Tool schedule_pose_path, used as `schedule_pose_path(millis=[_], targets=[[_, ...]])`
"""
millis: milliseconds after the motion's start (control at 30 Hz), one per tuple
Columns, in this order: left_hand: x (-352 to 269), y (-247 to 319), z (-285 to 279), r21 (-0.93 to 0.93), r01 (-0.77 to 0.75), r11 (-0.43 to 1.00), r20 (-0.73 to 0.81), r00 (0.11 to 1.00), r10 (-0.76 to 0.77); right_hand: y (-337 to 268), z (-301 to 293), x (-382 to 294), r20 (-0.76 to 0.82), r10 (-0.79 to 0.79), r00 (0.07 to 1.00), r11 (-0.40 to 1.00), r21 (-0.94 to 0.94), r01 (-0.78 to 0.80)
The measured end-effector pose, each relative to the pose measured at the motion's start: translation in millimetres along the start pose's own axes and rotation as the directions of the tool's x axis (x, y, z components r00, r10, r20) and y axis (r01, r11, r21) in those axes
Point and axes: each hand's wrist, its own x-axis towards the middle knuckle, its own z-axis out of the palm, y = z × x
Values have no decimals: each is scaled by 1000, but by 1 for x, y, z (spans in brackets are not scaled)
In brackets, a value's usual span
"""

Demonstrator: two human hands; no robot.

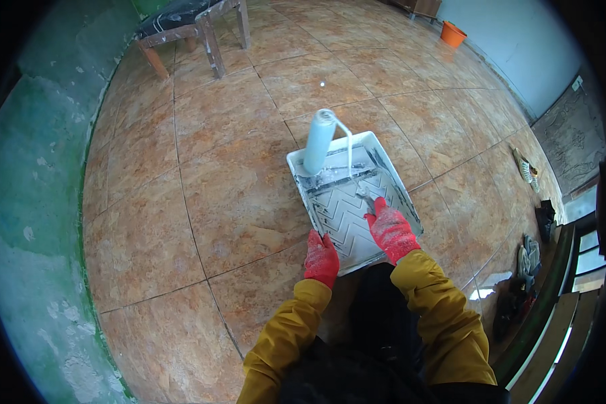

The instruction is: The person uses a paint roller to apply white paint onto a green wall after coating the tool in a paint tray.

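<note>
A white plastic paint tray (pixel 359 254) with a zigzag-ribbed ramp lies on the tiled floor in front of me, smeared with paint. In a red glove, my right hand (pixel 391 230) grips the handle of a paint roller (pixel 319 144) above the ramp. The roller's pale, paint-coated sleeve stands tilted at the tray's far left, by the deep end, and its wire frame bends over to the right of it. My left hand (pixel 322 257), also in a red glove, holds the tray's near left edge.
A wooden chair (pixel 209 45) with a dark covering stands at the far left, near the peeling green wall (pixel 35 202). An orange bucket (pixel 453 34) is at the far right. Several shoes (pixel 545 219) lie along the right side, near wooden slats (pixel 545 348).
</note>
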Motion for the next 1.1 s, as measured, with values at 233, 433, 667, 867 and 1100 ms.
schedule_pose_path(millis=[233, 433, 667, 867, 1100], targets=[[1, -2, -1, 0, 19, 1000, 29, 999, -19, 25, -20, 4, -61, 88, 994, 993, -78, -93], [-1, 2, -3, -3, 45, 999, 64, 997, -45, 49, -35, 11, -103, 218, 971, 970, -91, -227], [1, 0, -1, 22, 19, 1000, 41, 999, -20, 35, -23, 7, -89, 194, 977, 980, -31, -198], [0, 3, -3, 2, 15, 1000, 57, 998, -15, -3, -10, -8, -27, 21, 999, 995, 100, -19], [-1, 2, -3, 32, 30, 999, 45, 998, -32, -6, -35, -21, 90, -57, 994, 998, -32, 60]])
